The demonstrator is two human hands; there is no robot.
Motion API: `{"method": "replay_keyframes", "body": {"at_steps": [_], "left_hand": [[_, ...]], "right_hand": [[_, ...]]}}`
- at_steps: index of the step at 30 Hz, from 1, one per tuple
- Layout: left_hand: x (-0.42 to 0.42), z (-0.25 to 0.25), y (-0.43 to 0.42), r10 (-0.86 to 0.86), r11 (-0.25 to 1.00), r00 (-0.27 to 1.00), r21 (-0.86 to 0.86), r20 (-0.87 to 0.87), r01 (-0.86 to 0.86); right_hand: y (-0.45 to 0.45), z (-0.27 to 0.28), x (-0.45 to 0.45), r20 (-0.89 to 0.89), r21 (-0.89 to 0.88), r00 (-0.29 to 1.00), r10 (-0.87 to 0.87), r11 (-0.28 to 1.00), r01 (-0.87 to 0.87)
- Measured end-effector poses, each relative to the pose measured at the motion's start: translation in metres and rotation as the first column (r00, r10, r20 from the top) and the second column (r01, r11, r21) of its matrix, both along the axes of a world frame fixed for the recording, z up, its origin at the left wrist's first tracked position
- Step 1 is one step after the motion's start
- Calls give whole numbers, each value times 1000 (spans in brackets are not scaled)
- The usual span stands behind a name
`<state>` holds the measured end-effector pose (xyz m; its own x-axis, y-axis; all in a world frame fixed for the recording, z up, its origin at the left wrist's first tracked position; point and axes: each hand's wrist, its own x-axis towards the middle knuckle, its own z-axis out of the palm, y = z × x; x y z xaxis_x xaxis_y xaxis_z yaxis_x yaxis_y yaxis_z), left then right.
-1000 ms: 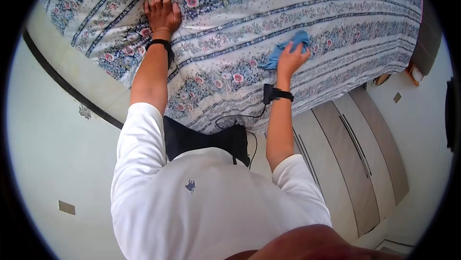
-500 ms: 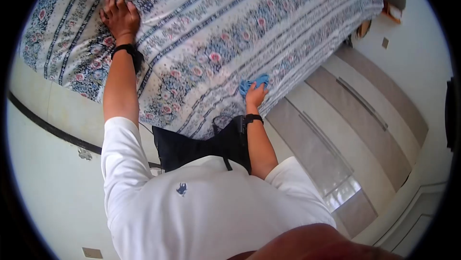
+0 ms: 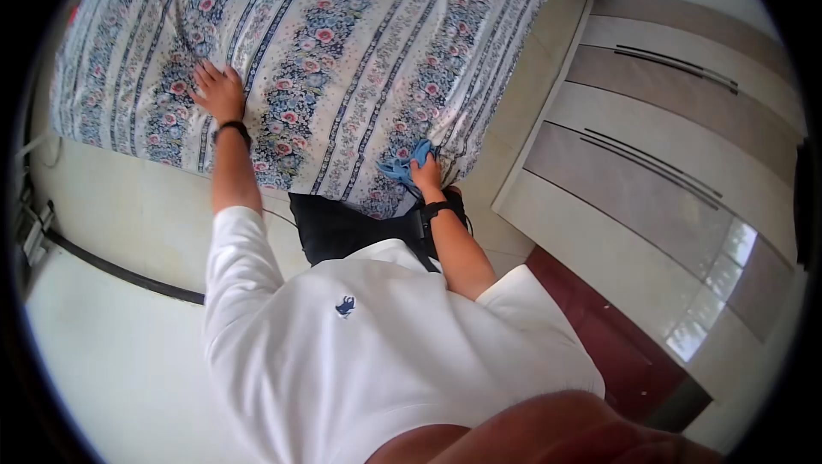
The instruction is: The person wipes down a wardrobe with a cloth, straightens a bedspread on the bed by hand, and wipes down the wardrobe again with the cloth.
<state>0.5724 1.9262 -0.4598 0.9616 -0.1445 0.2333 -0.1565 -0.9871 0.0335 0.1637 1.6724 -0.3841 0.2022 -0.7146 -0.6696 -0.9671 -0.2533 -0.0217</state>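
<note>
A white sheet (image 3: 295, 109) with blue-and-pink floral stripes covers the bed in front of me. Flat against it on the left lies my left hand (image 3: 219, 93), fingers spread, with small creases in the fabric around it. Close to the bed's near right edge, my right hand (image 3: 426, 176) grips a crumpled blue cloth (image 3: 398, 169), resting on the sheet. Part of the cloth sticks out to the left of the fingers. Each wrist wears a black band.
A wardrobe or cabinet with long handles (image 3: 655, 169) stands right of the bed, with a strip of tiled floor (image 3: 505, 156) between. A dark red panel (image 3: 591, 327) is low at the right. A pale wall (image 3: 111, 353) with a black cable along it is at left.
The view has shifted and turned. My left hand now lies nearer my body on the sheet. My right hand, still with the blue cloth, appears slightly lower and further left.
</note>
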Motion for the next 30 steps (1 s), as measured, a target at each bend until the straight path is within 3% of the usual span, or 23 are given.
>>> {"method": "replay_keyframes", "body": {"at_steps": [1,3,5,7,10,11,12,13,14,15,16,17,19,21,23,24,25,26,27,29,30], "left_hand": [[-34,2,-10,22,999,1000,-33,-4,-22],[-104,1,-31,16,995,995,-94,-98,-25],[-179,16,-58,26,999,979,-13,-201,-29],[-254,24,-83,18,993,982,-108,-188,-39],[-365,21,-133,-18,999,962,-38,-273,8],[-398,36,-151,-56,998,921,-8,-387,57],[-429,25,-166,-79,997,913,-54,-400,63],[-462,6,-180,-154,986,941,6,-301,164],[-489,24,-203,-199,980,861,-106,-468,169],[-514,35,-221,-237,967,808,-208,-540,145],[-530,35,-235,-248,968,677,-156,-693,195],[-541,45,-250,-254,966,682,-152,-686,207],[-555,59,-278,-299,939,320,-217,-899,269],[-545,10,-298,-256,926,255,-161,-932,341],[-533,-32,-290,-198,895,189,-98,-962,435],[-519,-42,-281,-312,941,175,-278,-934,195],[-502,-55,-281,-431,891,189,-449,-882,-65],[-497,-63,-283,-461,854,215,-497,-861,-155],[-498,-79,-284,-403,893,322,-446,-857,-69],[-522,-128,-298,-202,978,660,-118,-723,171],[-545,-151,-313,-25,989,871,116,-490,94]], "right_hand": [[-2,8,-3,40,4,999,-12,1000,12],[-15,18,-11,57,177,997,-47,983,37],[-28,10,-32,109,197,994,-29,980,7],[-38,8,-53,166,223,985,53,971,-90],[-88,21,-95,308,322,952,6,940,-110],[-105,22,-117,353,379,935,-25,918,-119],[-116,35,-142,419,389,903,-94,917,-85],[-140,46,-166,496,387,855,-152,920,-60],[-160,-5,-203,592,282,786,-180,960,8],[-179,7,-227,498,193,852,-162,978,73],[-201,4,-264,506,304,806,-307,938,167],[-219,1,-295,492,410,750,-441,878,248],[-247,62,-331,317,467,716,-621,760,452],[-277,40,-382,397,337,697,-597,801,494],[-295,77,-412,366,358,633,-682,731,580],[-302,91,-422,345,370,574,-743,670,644],[-307,82,-433,361,364,556,-748,663,655],[-306,62,-454,484,298,521,-703,692,657],[-309,49,-475,595,213,501,-629,724,656],[-312,47,-483,595,245,460,-659,694,677],[-315,32,-493,652,410,404,-642,747,524]]}}
